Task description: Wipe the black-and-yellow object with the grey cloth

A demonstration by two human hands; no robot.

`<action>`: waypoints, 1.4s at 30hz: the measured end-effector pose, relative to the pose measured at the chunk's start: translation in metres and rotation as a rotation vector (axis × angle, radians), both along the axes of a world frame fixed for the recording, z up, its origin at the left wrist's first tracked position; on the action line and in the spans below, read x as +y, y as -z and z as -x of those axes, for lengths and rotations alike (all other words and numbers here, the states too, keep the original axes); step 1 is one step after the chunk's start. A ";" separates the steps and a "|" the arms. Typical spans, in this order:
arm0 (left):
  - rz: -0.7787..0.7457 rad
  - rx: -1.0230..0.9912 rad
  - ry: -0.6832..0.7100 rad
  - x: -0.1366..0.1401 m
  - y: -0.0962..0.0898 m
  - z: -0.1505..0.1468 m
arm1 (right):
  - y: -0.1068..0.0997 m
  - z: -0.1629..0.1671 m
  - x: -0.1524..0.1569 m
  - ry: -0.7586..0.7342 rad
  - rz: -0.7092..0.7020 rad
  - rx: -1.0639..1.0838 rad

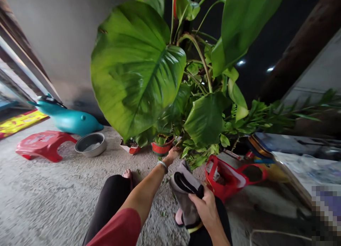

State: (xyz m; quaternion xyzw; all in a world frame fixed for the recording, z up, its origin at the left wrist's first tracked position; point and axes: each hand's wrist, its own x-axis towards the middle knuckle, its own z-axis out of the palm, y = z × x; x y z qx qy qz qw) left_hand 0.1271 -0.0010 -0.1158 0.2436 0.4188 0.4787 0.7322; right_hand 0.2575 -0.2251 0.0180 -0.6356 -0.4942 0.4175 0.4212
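Note:
My right hand grips a folded grey cloth with a black trim, held over my right knee. My left arm stretches forward, and my left hand is low at the base of a large green leafy plant. Its fingers look closed near a thin pale piece, too small to make out. Just left of that hand sits a red plant pot. The plant's broad leaves hide much of the stems and whatever lies behind them.
A red bag stands right of the cloth. On the left are a metal bowl, a red stool and a teal animal-shaped toy. A small pot stands beside the red pot. Cluttered flat items lie at right.

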 end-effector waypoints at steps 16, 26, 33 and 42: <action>-0.002 -0.205 -0.037 -0.052 -0.067 0.088 | -0.037 0.059 0.090 -0.253 -0.042 -0.486; 0.050 -0.179 -0.043 -0.066 -0.074 0.089 | -0.095 0.008 0.085 0.359 -0.463 -0.409; 0.041 -0.140 -0.054 -0.064 -0.078 0.094 | -0.030 0.078 0.068 -0.243 -0.039 -0.559; 0.097 -0.205 -0.034 -0.069 -0.077 0.082 | -0.075 0.009 0.093 0.304 -0.396 -0.519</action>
